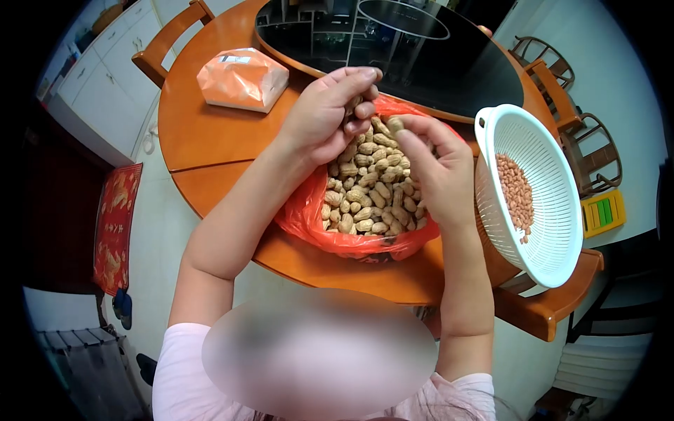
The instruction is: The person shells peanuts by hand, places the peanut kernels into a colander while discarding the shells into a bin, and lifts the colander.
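Note:
Unshelled peanuts (pixel 372 200) fill a red plastic bag (pixel 316 221) that lies open on the round table. Over the bag's far left part, my left hand (pixel 330 116) is curled closed with its palm turned inward. Brownish peanuts partly show between its fingers; how many is hidden. My right hand (pixel 439 165) is above the bag's right side, pinching a single unshelled peanut (pixel 396 125) between thumb and forefinger. To the right, a white plastic colander (pixel 551 203) stands tilted, with shelled reddish peanut kernels (pixel 514 193) gathered inside.
The wooden table (pixel 210 158) carries a black glass turntable (pixel 400 56) at its far side. An orange-and-white tissue pack (pixel 242 78) lies at the left. Wooden chairs (pixel 168 42) surround the table. A yellow-and-green plastic item (pixel 602 212) is beyond the colander.

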Demonstrator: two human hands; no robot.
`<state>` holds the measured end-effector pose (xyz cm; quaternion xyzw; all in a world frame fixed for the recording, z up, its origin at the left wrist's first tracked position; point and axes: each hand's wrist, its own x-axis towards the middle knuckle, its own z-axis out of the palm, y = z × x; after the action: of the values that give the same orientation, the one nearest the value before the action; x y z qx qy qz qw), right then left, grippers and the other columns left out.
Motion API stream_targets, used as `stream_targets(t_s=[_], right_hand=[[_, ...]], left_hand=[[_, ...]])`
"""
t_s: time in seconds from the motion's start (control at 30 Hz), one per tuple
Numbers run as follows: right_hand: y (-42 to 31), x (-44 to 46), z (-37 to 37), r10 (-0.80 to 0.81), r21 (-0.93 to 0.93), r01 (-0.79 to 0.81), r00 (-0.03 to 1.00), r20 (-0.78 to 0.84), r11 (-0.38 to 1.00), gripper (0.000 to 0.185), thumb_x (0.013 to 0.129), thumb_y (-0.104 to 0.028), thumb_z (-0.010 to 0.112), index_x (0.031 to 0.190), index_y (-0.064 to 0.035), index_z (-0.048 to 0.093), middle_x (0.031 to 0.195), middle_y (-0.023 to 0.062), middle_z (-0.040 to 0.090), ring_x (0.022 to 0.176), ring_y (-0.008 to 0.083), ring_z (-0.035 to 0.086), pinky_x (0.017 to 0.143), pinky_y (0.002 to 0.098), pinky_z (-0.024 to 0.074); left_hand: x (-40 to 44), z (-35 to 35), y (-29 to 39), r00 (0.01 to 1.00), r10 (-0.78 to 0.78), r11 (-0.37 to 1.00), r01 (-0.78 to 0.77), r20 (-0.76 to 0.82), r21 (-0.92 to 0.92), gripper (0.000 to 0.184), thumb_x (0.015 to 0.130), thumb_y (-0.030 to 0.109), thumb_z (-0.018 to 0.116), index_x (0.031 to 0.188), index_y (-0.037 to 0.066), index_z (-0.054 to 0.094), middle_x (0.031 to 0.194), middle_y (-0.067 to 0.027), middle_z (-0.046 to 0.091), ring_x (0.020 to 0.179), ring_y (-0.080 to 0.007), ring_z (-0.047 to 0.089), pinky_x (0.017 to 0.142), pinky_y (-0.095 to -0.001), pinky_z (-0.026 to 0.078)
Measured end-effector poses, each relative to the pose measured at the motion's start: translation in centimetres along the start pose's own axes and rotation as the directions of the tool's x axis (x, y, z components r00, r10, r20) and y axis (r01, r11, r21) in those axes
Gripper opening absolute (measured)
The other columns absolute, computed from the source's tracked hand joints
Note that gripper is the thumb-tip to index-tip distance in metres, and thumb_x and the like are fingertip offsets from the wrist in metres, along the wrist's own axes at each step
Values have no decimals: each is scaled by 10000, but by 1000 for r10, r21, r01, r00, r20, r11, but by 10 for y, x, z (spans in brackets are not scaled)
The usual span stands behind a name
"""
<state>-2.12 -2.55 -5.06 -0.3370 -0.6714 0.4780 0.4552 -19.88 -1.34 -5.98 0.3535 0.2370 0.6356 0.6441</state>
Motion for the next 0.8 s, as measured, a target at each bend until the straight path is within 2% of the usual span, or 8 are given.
stream_targets(t_s=[0.07, 0.17, 0.23, 0.3, 0.43, 0.63, 0.8], right_hand=[[1, 1, -3, 49, 264, -40, 998, -28, 964, 207, 879, -96, 572, 1039, 28, 614, 833, -11, 615, 652, 20, 487, 572, 161, 386], [5, 2, 0, -19, 321, 45, 997, -81, 946, 207, 901, -107, 551, 1074, -9, 610, 715, -54, 561, 530, -26, 396, 439, 123, 264], [5, 2, 0, -86, 268, 109, 992, -96, 957, 211, 893, -91, 556, 1069, 15, 606, 847, -1, 611, 660, 16, 495, 567, 155, 380], [9, 3, 2, -253, 78, 264, 959, -124, 961, 207, 873, -54, 573, 1066, 12, 610, 884, 19, 643, 729, 46, 563, 641, 180, 455], [9, 2, 1, -331, -111, 320, 939, -98, 941, 229, 833, -11, 607, 1061, -13, 622, 871, 30, 654, 712, 54, 576, 632, 187, 461], [11, 4, 1, -384, -90, 376, 917, -107, 922, 244, 827, -10, 611, 1070, -9, 619, 862, 43, 656, 712, 64, 595, 632, 189, 469], [9, 2, -3, -353, -44, 350, 928, -120, 936, 188, 816, -19, 630, 1003, 1, 621, 839, 41, 657, 714, 58, 596, 638, 185, 471]], left_hand=[[-3, 6, 1, 998, -62, 994, 60, 10, 89, 191, 903, 207, 559, 1008, 48, 541, 819, -10, 549, 576, -31, 436, 443, -142, 334], [-8, 14, 2, 979, -179, 979, 168, 97, 115, 188, 900, 200, 570, 1003, 46, 541, 826, -11, 565, 589, -25, 457, 449, -132, 343], [-9, 17, 0, 969, -198, 977, 185, 145, 102, 177, 885, 190, 596, 972, 44, 548, 818, -18, 587, 600, -31, 481, 454, -136, 355], [-10, 17, 0, 970, -201, 976, 185, 140, 117, 190, 888, 185, 593, 992, 34, 543, 829, -20, 584, 604, -33, 484, 460, -134, 357], [-8, 14, -2, 960, -200, 978, 183, 198, 104, 192, 895, 176, 581, 1002, 23, 535, 838, -20, 579, 607, -38, 489, 463, -133, 356], [-6, 11, -7, 950, -195, 981, 188, 244, 52, 178, 910, 206, 560, 976, 43, 530, 824, -19, 575, 586, -32, 478, 455, -140, 352], [-10, 16, -8, 957, -204, 978, 187, 209, 97, 178, 909, 222, 562, 963, 56, 528, 810, -19, 579, 568, -31, 471, 449, -143, 346]])
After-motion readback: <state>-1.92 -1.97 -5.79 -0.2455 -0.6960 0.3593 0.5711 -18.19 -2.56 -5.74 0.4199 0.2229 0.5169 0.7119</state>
